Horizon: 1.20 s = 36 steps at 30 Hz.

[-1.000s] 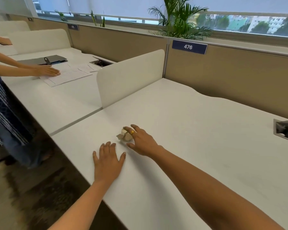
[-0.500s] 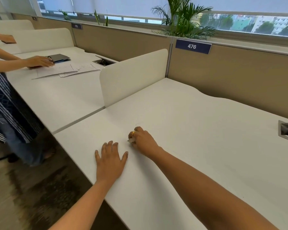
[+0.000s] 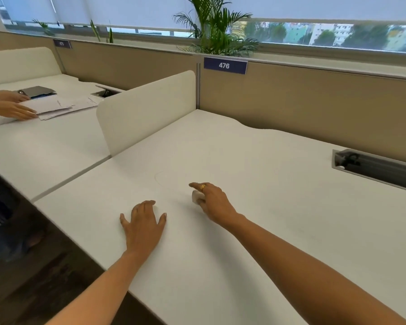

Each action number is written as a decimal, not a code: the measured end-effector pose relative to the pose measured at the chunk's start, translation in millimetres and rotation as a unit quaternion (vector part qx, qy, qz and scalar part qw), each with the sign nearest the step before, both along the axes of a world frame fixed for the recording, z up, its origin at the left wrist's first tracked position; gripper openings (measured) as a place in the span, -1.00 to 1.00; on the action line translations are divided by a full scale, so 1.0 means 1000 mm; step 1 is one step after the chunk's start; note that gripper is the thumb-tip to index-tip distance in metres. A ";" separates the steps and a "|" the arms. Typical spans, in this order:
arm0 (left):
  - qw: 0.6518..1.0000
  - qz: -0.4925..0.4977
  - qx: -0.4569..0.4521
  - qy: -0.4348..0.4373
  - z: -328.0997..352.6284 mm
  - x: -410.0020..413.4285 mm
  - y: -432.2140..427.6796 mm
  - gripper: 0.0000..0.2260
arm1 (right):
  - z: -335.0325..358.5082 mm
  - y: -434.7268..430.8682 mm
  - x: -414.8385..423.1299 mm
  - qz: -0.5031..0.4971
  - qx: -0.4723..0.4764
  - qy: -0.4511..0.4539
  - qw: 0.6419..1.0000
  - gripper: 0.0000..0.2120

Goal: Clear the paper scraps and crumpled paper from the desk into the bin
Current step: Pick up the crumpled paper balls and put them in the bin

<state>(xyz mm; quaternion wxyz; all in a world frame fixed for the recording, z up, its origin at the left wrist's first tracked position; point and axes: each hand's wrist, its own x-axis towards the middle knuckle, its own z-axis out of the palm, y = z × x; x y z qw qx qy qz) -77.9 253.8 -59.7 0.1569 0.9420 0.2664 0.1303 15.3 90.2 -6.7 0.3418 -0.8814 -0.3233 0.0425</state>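
A small crumpled paper ball (image 3: 195,196), off-white, shows under the fingers of my right hand (image 3: 212,201), which is curled around it just above the white desk (image 3: 256,207). Only the ball's left side is visible. A gold ring sits on one finger of that hand. My left hand (image 3: 144,222) lies flat, palm down, fingers spread, near the desk's front edge, a short way left of the ball. No bin is in view.
A white divider panel (image 3: 148,111) separates this desk from the neighbouring one, where another person's hands (image 3: 12,109) rest on loose sheets (image 3: 56,106) beside a grey folder (image 3: 36,91). A cable tray slot (image 3: 375,168) is set in at the right. A beige partition runs along the back.
My right hand closed over the paper ball and lifted it slightly toward the right. The camera swung right. My left hand stays flat on the desk.
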 end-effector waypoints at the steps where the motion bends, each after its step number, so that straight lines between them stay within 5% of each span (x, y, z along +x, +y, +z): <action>1: 1.000 -0.017 -0.007 0.001 0.001 0.004 -0.015 -0.59 | 0.001 -0.013 -0.001 -0.012 -0.002 0.003 1.000 -0.80; 7: 0.991 -0.137 -0.008 0.000 0.005 0.027 -0.113 -0.61 | 0.008 -0.104 -0.002 -0.118 0.005 0.012 0.993 -0.68; 14: 0.962 -0.273 0.015 0.008 0.015 0.044 -0.229 -0.61 | 0.018 -0.227 -0.022 -0.265 0.100 0.072 0.956 -0.82; 21: 0.930 -0.367 -0.004 0.012 0.012 0.045 -0.332 -0.59 | 0.018 -0.332 -0.043 -0.364 0.081 0.009 0.928 -0.93; 27: 0.909 -0.415 -0.019 0.016 0.012 0.051 -0.399 -0.56 | 0.026 -0.415 -0.050 -0.471 0.058 -0.100 0.874 -0.71; 36: 0.907 -0.420 -0.004 0.033 0.011 0.083 -0.464 -0.54 | 0.058 -0.524 -0.019 -0.571 0.094 -0.142 0.803 -0.68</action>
